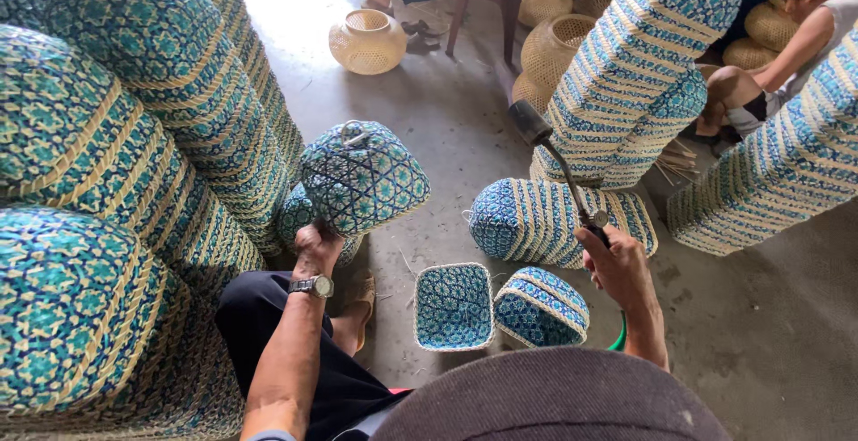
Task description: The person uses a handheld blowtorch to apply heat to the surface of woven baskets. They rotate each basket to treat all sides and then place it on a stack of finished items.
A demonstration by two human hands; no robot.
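1. Along the left edge of the frame, tall stacks of woven blue-and-green baskets [134, 137] are leaning in rows, close against the seated person's dark trouser leg [268, 325].
2. Left of centre, the person's left hand [315, 246], with a wristwatch [313, 286] on the wrist, is gripping a small woven lidded basket [362, 177] from beneath, fingers closed around its lower edge, holding it raised in the air with its metal loop on top.
3. At lower centre, an open basket [453, 307] and a tipped one [541, 307] are resting on the concrete floor [447, 128].
4. Right of centre, the right hand [617, 267] is wrapped shut around the grip of a long-necked torch-like tool [563, 173], its dark nozzle pointing up and away, well apart from the held basket.
5. Judging from this, working well would mean keeping the nozzle moving across the weave, turning the basket steadily, and keeping fingers clear of the tool's tip.
6. At upper right, other people are sitting among plain straw-coloured baskets [366, 41].
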